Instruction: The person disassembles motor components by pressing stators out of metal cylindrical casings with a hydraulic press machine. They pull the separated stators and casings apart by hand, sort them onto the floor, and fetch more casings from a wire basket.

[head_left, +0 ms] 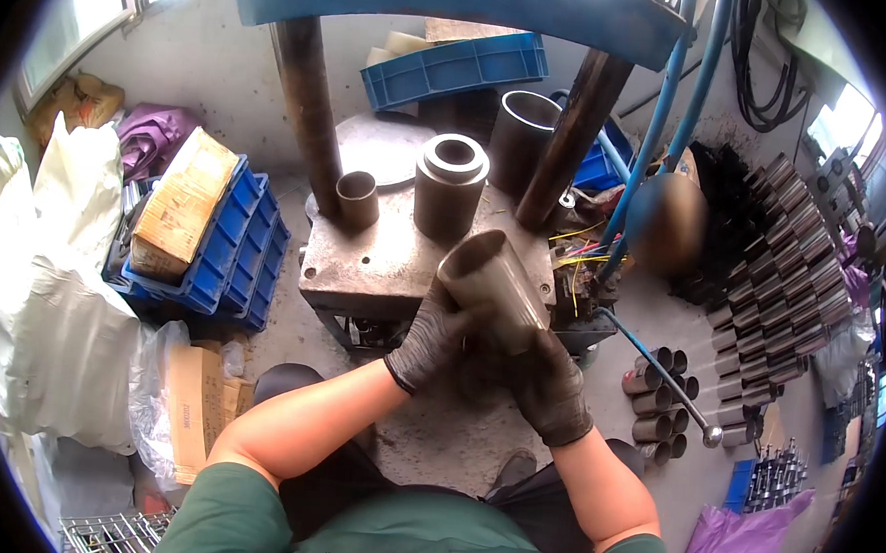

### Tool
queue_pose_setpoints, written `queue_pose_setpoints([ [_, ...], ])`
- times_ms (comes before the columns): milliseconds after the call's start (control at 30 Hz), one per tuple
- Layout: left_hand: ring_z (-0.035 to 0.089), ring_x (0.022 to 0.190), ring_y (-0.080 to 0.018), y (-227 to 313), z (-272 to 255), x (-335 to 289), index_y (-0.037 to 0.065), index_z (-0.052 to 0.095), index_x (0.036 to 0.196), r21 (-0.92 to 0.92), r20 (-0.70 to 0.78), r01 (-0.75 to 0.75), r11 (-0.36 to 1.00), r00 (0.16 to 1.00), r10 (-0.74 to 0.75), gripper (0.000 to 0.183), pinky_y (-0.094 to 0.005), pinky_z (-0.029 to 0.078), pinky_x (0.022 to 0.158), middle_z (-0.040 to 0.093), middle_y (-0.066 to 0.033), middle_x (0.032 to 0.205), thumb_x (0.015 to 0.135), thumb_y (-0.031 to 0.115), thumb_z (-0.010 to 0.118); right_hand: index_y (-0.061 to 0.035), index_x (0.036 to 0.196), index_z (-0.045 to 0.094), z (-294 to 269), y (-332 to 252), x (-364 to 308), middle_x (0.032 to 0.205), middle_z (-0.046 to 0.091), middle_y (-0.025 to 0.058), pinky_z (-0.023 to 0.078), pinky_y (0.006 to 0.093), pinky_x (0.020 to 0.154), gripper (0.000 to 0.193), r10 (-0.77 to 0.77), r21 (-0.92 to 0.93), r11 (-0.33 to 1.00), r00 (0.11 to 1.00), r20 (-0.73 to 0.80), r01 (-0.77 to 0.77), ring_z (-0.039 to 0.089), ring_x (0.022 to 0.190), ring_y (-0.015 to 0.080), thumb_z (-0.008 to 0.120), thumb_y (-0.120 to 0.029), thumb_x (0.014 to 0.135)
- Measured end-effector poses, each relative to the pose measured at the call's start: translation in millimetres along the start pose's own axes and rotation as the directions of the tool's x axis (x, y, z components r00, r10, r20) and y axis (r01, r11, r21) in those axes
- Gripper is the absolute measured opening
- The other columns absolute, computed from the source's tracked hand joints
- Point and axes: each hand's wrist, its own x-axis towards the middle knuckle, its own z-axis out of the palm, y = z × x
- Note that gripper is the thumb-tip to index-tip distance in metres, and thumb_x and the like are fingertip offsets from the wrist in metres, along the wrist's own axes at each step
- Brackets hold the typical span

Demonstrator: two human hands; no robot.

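Both my hands wear dark, dirty work gloves and hold a hollow metal cylinder [495, 289], tilted with its open end up and to the left. My left hand [432, 338] is closed round its left side, near the open end. Round its lower right end my right hand [552, 387] is closed. Just beyond, on the worn metal press bed [363, 282], stands a thick stepped cylinder [450, 197] with a ring-shaped top. A short tube [358, 200] stands to its left, and a wider tube [520, 140] behind it to the right.
Press columns [316, 120] flank the bed under a blue crossbeam [457, 5]. A lever with a ball end [712, 436] juts out at right. Several tubes [657, 403] lie stacked on the floor beside a larger tube pile [784, 264]. Blue crates [254, 257] stand at left.
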Motion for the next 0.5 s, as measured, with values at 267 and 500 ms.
queue_pose_setpoints([
  [267, 0.049, 0.138, -0.0341, 13, -12, 4, 0.007, 0.035, 0.157, -0.546, 0.047, 0.353, 0.759, 0.918, -0.393, 0.113, -0.0494, 0.044, 0.118, 0.048, -0.0172, 0.151, 0.080, 0.079, 0.075, -0.0005, 0.127, 0.067, -6, -10, -21, 0.114, 0.075, 0.0128, 0.054, 0.0361, 0.103, 0.029, -0.287, -0.433, 0.876, 0.950, -0.120, 0.210, 0.070, 0.109, 0.0214, 0.064, -0.018, 0.104],
  [500, 0.048, 0.139, -0.0335, 14, -29, 11, 0.013, 0.038, 0.158, -0.808, 0.203, 0.457, 0.371, 0.808, -0.554, 0.111, -0.0486, 0.045, 0.116, 0.049, -0.0139, 0.151, 0.079, 0.086, 0.067, -0.0015, 0.112, 0.067, -3, -16, -20, 0.108, 0.074, 0.0103, 0.055, 0.0352, 0.099, 0.015, -0.355, -0.461, 0.845, 0.930, -0.099, 0.273, 0.070, 0.101, 0.0196, 0.063, -0.008, 0.099],
])
